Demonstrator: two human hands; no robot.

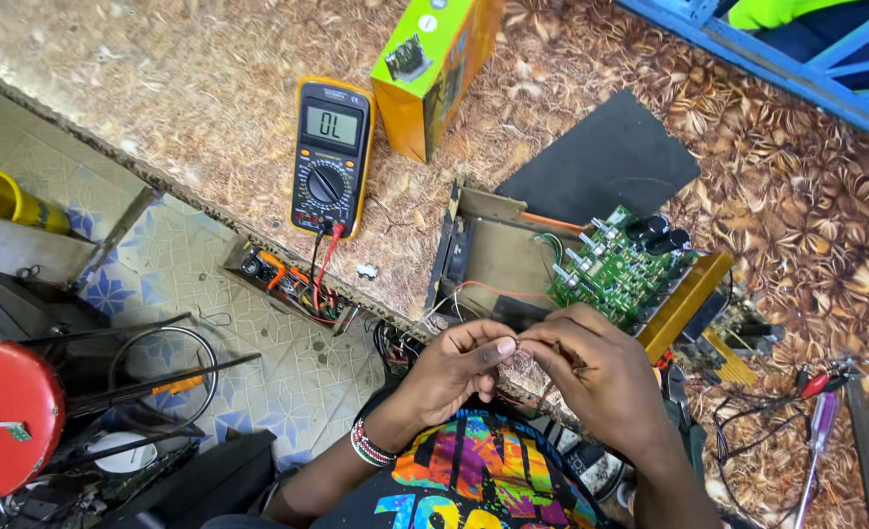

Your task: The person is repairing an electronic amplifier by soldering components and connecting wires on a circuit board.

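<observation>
A: Head view, lower middle of the frame: a tiny part or wire end is being pinched between the left hand and the right hand. Too small for its kind to be told. Both grips are pressed together on it, fingertips meeting, held close over the table edge, probably so it can be seen properly.

B: And the board?

A: A green circuit board is seen just above the hands, mounted in an opened metal chassis, with a thin red wire running down toward the hands. Kept within easy reach, it seems.

B: Meter?

A: A yellow multimeter is laid flat at upper centre-left, display facing up so it can be read, leads plugged in. A green-and-orange box is stood just beside it. A screwdriver is left at lower right.
</observation>
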